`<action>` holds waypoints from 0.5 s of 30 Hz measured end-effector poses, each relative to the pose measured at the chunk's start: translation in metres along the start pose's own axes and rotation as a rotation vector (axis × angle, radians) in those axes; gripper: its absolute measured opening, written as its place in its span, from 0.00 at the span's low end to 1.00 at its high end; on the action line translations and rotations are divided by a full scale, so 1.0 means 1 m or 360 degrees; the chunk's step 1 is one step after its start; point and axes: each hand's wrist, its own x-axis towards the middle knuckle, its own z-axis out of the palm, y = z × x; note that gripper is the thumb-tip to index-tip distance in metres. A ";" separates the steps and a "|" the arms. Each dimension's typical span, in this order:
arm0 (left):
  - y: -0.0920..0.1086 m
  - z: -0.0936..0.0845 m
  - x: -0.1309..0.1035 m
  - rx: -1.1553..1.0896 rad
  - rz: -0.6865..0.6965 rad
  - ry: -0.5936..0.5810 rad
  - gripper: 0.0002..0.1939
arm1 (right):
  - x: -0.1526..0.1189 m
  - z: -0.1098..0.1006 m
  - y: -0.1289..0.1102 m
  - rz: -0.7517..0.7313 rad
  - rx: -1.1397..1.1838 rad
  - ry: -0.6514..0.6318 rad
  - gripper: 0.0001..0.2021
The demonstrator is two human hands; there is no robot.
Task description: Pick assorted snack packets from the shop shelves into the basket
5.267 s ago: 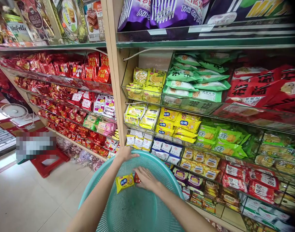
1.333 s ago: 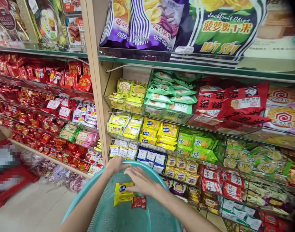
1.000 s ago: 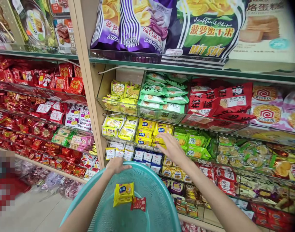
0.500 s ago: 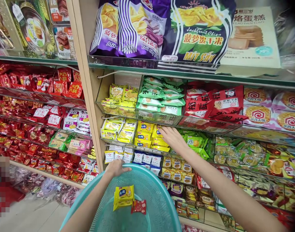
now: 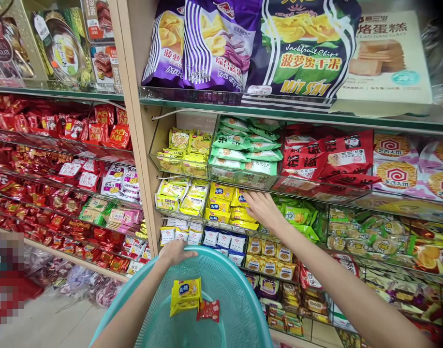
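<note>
From far away, I have my left hand (image 5: 174,252) closed on the far rim of the blue-green basket (image 5: 236,290). My right hand (image 5: 267,210) is up past that rim, fingers bent at the yellow packs (image 5: 241,215) on the shelf (image 5: 178,213) behind the basket. I can't tell if it holds one; its fingertips are hidden. I think these packs are light, with slick, crinkly wraps and snacks that could crack, so I'd pinch an edge softly. Inside the basket sit the stacked yellow snacks (image 5: 185,295), just beside a red pack (image 5: 208,310). The basket's near side is cut off.
</note>
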 end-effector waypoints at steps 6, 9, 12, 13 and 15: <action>0.001 -0.003 -0.001 -0.0016 -0.0013 -0.0006 0.35 | -0.004 0.002 -0.002 0.0025 0.0082 0.0112 0.19; 0.003 -0.005 -0.001 -0.0011 -0.0004 -0.0006 0.37 | -0.010 0.007 -0.001 -0.0020 0.0156 0.0230 0.20; 0.004 -0.006 -0.001 0.0011 -0.0006 -0.0012 0.38 | -0.016 0.011 0.004 -0.0086 0.0223 0.0347 0.20; 0.004 -0.006 -0.001 0.0017 -0.0006 -0.0011 0.37 | -0.019 0.011 0.005 -0.0110 0.0248 0.0390 0.20; 0.003 -0.005 0.000 0.0032 0.0001 -0.0009 0.37 | -0.023 0.008 0.005 -0.0166 0.0315 0.0481 0.20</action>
